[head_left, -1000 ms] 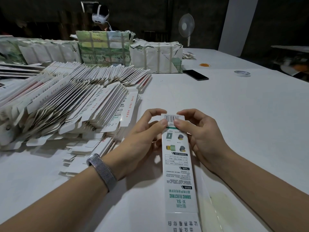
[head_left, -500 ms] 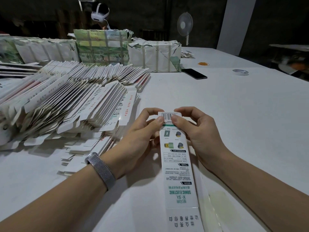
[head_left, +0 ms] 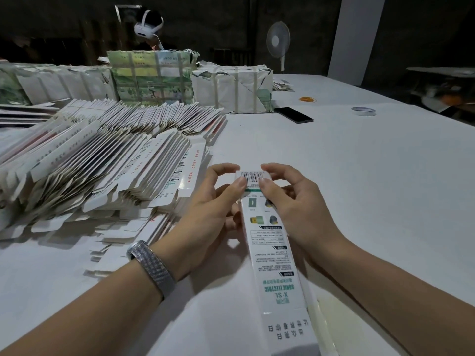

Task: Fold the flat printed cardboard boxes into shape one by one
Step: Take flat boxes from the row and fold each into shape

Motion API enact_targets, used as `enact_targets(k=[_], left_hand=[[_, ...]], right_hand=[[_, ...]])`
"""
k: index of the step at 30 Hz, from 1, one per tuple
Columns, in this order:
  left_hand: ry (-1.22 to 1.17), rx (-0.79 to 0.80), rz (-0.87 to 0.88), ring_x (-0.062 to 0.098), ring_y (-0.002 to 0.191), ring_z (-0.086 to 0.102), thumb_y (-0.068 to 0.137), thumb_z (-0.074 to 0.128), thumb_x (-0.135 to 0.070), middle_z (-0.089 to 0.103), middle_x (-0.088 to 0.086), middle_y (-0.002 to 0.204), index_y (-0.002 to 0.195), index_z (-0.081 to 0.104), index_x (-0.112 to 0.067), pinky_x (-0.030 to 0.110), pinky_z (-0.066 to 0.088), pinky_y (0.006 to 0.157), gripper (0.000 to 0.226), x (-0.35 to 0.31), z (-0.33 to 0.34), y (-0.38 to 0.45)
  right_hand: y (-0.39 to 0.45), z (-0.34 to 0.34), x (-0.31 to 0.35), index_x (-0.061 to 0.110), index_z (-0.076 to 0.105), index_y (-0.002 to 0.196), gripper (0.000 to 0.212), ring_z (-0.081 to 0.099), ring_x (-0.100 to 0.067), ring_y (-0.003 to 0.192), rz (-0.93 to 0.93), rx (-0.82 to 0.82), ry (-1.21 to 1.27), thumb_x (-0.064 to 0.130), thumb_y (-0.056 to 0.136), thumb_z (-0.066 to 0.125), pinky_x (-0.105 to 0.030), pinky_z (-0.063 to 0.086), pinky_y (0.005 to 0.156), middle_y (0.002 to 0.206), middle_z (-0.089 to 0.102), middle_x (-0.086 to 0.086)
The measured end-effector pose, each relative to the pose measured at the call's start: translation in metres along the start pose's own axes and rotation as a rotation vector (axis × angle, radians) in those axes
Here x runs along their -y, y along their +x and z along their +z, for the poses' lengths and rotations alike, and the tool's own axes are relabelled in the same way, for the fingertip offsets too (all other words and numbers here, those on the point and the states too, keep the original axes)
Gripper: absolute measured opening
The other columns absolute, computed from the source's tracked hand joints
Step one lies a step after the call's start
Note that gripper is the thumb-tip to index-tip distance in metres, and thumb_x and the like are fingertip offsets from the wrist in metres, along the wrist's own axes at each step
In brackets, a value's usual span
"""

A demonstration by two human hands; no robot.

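1. Both thumbs press down on the barcode flap (head_left: 253, 176) at the far end of the box (head_left: 267, 242). The left hand (head_left: 213, 217) and the right hand (head_left: 295, 209) each pinch that end, thumb on top and the other fingers curled round the sides and underneath.
2. The flap sits right under the thumb tips, bent over towards the person, with the two forefingers arched just beyond it. Whether its tongue has gone inside the box I cannot tell; the fingers hide the seam.
3. From the fingers the box runs back towards the person, long and narrow, its printed face up. It looks already opened into a tube, and its near end reaches the bottom edge of the view.
4. My reading: the step in hand is closing the far end flap. The next move calls for pushing the flap fully in while the side fingers keep the tube square, then turning to the near end.
5. To the left of the left hand lies a big heap of flat boxes (head_left: 108, 163), waiting or done I cannot say.
6. Well beyond the fingers, on the white table (head_left: 359, 191), stand wrapped bundles (head_left: 231, 88), with a phone (head_left: 293, 115) and a tape roll (head_left: 363, 111) off to the right.
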State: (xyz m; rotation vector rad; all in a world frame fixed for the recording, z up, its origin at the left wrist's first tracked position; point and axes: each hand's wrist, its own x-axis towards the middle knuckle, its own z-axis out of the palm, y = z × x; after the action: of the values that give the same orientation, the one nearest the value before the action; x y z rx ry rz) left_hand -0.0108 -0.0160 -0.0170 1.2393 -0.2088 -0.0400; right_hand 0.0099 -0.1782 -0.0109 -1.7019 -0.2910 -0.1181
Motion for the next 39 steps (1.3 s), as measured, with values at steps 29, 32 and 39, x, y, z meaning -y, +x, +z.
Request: enact_targets(k=[29,32,39], left_hand=[[0.085,-0.04,-0.03,0.017,0.037,0.053,0.104,0.041,-0.009,0.062,0.012,0.077,0.104,0.067,-0.024,0.029,0.052,0.038,0.03,0.004,-0.006,0.013],[0.062,0.012,-0.114,0.017,0.03,0.048,0.108,0.031,-0.01,0.052,0.019,0.081,0.102,0.062,-0.016,0.029,0.047,0.033,0.032,0.007,-0.007,0.021],[0.021,-0.047,-0.174,0.014,0.028,0.046,0.11,0.025,-0.014,0.06,0.006,0.052,0.081,0.073,-0.016,0.023,0.045,0.032,0.056,0.025,-0.022,0.033]], right_hand=[[0.015,-0.231,0.016,0.024,0.061,0.115,0.036,0.051,-0.022,0.101,0.388,-0.223,-1.361,0.041,0.084,0.059,-0.032,0.039,0.073,0.114,0.053,0.002],[0.002,-0.28,0.002,0.017,0.055,0.098,0.017,0.051,-0.027,0.111,0.472,-0.28,-1.447,0.029,0.085,0.055,-0.032,0.038,0.071,0.098,0.046,0.001],[-0.003,-0.319,-0.016,0.022,0.052,0.139,0.046,0.039,-0.027,0.125,0.423,-0.311,-1.678,0.007,0.095,0.044,-0.036,0.04,0.096,0.131,0.046,-0.003]])
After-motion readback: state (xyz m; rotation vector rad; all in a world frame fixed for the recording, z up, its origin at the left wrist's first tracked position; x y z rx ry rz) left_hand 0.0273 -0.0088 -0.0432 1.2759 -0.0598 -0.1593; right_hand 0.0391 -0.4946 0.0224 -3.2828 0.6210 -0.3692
